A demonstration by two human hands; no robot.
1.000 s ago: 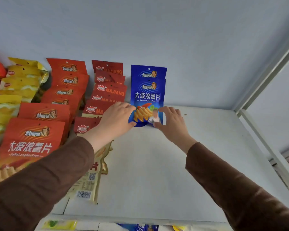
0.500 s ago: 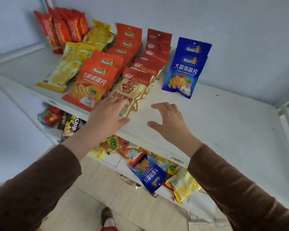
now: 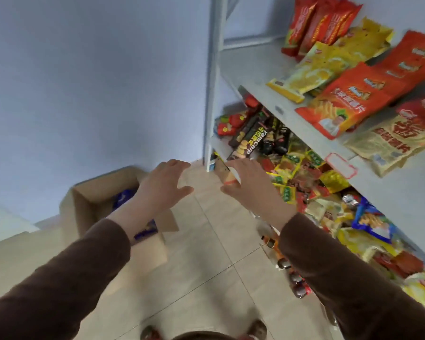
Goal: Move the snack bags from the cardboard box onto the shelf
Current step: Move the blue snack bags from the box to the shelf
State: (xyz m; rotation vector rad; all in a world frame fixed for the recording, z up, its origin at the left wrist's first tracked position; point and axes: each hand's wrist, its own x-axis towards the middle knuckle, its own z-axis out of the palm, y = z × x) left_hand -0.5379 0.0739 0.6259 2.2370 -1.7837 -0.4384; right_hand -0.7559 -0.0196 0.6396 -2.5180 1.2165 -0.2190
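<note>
Below, open cardboard box [image 3: 88, 204], blue snack bags [image 3: 123, 198]

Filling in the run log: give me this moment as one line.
left hand: empty, above cardboard box | right hand: empty | blue bags: in box | shelf: stocked

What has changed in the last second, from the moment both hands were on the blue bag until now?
Both hands let go of the blue bag and drew back from the shelf. The left hand and right hand are now empty, fingers spread, above the floor, the left one over the cardboard box. The view turned down and left. The orange bags lie as before.
</note>
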